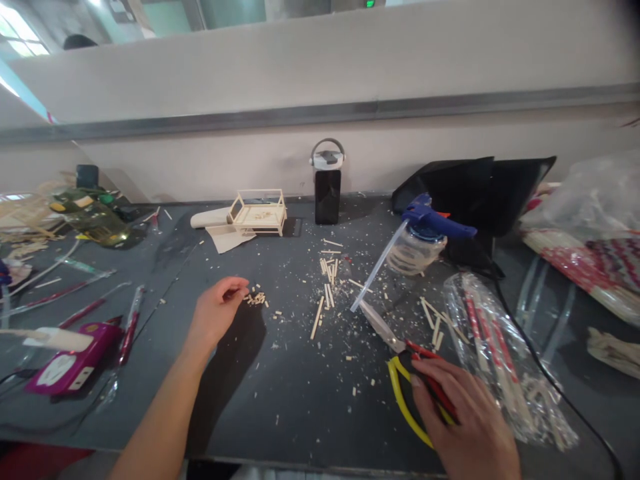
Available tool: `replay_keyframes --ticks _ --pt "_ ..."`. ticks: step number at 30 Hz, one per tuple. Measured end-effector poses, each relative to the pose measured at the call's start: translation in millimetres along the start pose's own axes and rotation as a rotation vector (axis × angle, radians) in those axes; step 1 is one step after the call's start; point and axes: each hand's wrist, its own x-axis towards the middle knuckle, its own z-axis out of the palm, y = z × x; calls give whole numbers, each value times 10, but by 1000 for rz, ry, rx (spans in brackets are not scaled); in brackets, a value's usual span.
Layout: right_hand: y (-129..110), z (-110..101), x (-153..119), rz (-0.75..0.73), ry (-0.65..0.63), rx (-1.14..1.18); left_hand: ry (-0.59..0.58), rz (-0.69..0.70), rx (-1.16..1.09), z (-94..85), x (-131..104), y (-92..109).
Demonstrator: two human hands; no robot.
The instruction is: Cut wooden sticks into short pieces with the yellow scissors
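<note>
The person's left hand [216, 312] rests on the dark grey worktable [300, 400] with its fingertips pinched narrow at the edge of a little heap of short wooden offcuts [256, 299]; whether a piece sits between the fingertips, I cannot tell. The right hand [470, 427] lies flat, fingers loosely spread, over the handles of two tools near the front edge: yellow-handled pliers [400, 393] and red-handled scissors [395, 337], whose blades point up and left, away from the hand. The hand covers the handles rather than gripping them.

Between the hands the table is fairly open, dusted with sawdust and chips. Farther back lie cut wooden sticks [327, 280], and beyond them, near the wall, a small wooden bed-frame model [259, 212] sits on pale paper. A dark bottle with a white handled lid [327, 180] stands against the wall. A blue glue gun [433, 220] rests on a clear container, with a clear glue stick [376, 270] slanting down toward the scissors.

Just beside the right hand lies a clear plastic bag of red-and-white wrapped chopsticks [495, 353], crowding that side; a black cable [545, 373] runs past it. To the left, well apart from the left hand, a magenta box [75, 363] and more wrapped chopsticks [95, 307] take up the room. No lettering on any of these is readable.
</note>
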Motion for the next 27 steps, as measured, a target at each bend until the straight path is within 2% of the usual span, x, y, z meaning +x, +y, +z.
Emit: replay_keyframes --ticks 8,17,22,27 --pt "-19 0 4 -1 11 9 -132 143 114 24 10 -17" --pt "-17 0 7 2 -3 -12 -65 80 145 1 21 -64" --pt "-34 -7 12 0 3 -7 -108 89 143 8 21 -53" --pt "-25 3 3 -12 28 -2 -109 37 125 -4 31 -54"
